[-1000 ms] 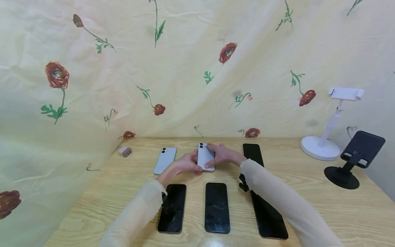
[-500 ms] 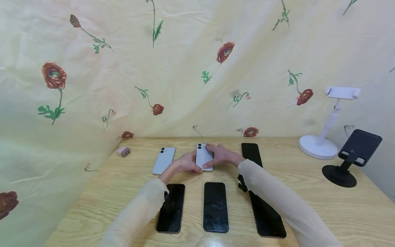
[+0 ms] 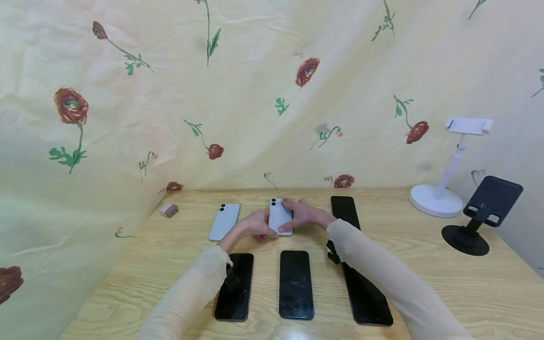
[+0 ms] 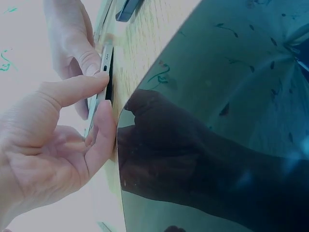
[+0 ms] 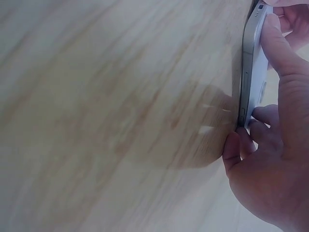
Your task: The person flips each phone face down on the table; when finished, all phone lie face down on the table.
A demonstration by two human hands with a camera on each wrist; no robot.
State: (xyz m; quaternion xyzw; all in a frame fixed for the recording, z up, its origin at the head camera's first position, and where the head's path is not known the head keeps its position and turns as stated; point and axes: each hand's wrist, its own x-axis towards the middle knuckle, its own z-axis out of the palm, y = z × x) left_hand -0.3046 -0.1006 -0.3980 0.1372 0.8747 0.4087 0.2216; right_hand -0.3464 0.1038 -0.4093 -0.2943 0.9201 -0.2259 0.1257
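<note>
At the back middle of the table, both hands grip a white phone (image 3: 279,218), back side up with its two camera lenses at the far end. My left hand (image 3: 257,225) has its thumb at the near short edge and its fingers along the left side. Across the phone's lower back lies the thumb of my right hand (image 3: 303,213), whose other fingers reach round the upper right corner. In the left wrist view the phone (image 4: 107,58) appears edge-on, its charging port near the left thumb. The right wrist view shows its side edge (image 5: 247,72) close over the table.
Another white phone (image 3: 224,222) lies to the left. Dark phones, one at front left (image 3: 238,295) and one at front middle (image 3: 296,285), lie screen up. More black phone surface (image 3: 367,300) shows under the right sleeve. Charger block (image 3: 169,210), white stand (image 3: 437,200) and black stand (image 3: 466,240) flank them.
The whole head view has shifted slightly to the left. Both hands keep their hold on the white phone, which stays in place on the table.
</note>
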